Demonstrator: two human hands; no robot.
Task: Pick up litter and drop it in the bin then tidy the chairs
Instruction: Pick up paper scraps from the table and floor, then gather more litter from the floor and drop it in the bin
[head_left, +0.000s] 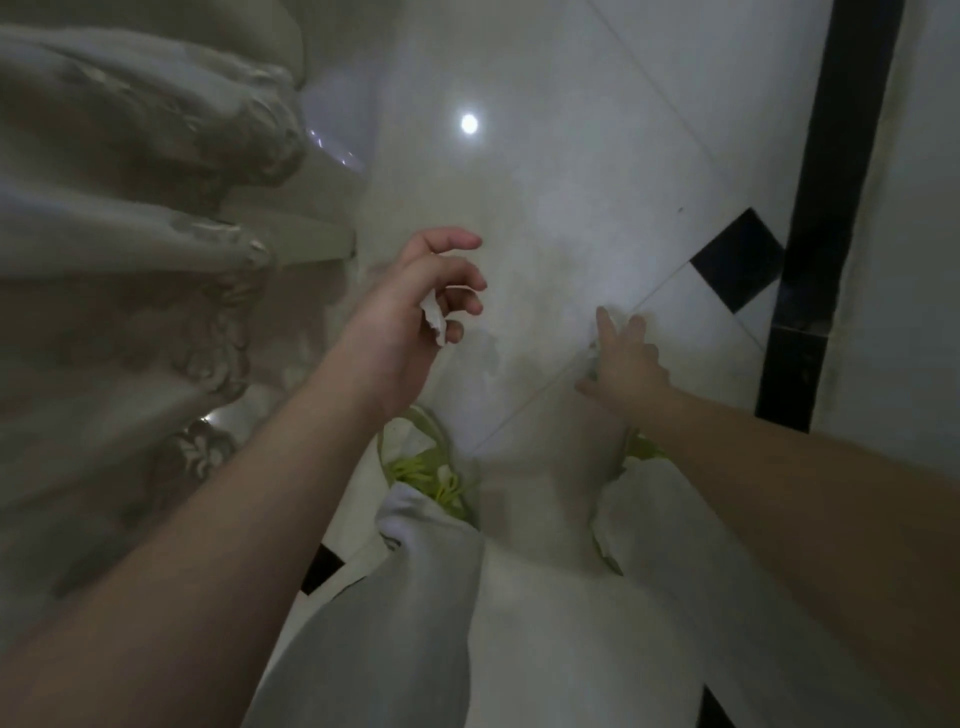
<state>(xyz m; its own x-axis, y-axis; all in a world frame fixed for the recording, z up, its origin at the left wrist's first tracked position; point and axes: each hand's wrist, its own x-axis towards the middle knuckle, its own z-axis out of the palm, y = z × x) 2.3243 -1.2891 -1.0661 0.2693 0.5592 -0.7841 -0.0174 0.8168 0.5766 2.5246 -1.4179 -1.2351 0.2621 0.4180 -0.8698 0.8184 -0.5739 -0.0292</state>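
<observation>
Here, a crumpled white scrap of litter (434, 318) is pinched in the grip of the left hand (410, 306), the curled fingers closed around it while the forefinger stays extended; the hand is held above the floor (545, 182). The right hand (621, 358) is stretched down to the pale glossy tiles, fingers spread and loose; something pale is glimpsed beneath it, but whether it is gripped cannot be told. Below the arms, white trouser legs (415, 597) and yellow-green laced shoes (431, 467) are seen; pale draped, embroidered fabric (119, 234) is hung at the left; black tile inlays (737, 260) are set at the right.
</observation>
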